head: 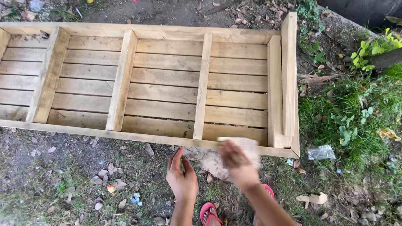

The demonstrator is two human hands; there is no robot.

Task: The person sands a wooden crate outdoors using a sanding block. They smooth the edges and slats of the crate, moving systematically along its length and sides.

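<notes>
A slatted wooden frame (167, 79) lies flat on bare ground, long side toward the person, with crosspieces dividing it into bays. The right hand (238, 164) is at the near rail (125, 134), close to the right corner, and is motion-blurred; it grips a pale, flat sheet (247, 147), seemingly sandpaper or a rag, which cannot be settled from this view. The fingers are closed over the sheet, which lies under and ahead of them, pressed on the rail's top edge just left of the corner post (289, 75). The left hand (181, 175) hangs free below the rail, fingers loosely spread and holding nothing, touching neither frame nor sheet. Judgement: the work appears to be rubbing down the rail. To do it well, the sheet should stay flat under the fingertips, strokes should run along the grain, and pressure should stay even toward the corner, where the edge could catch and tear it. The idle hand would serve better braced on the rail. Red sandals (209, 211) show beneath the arms. Dry leaves (109, 169) and litter lie on the dirt; grass (356, 121) and a clear wrapper (321, 152) lie to the right.
</notes>
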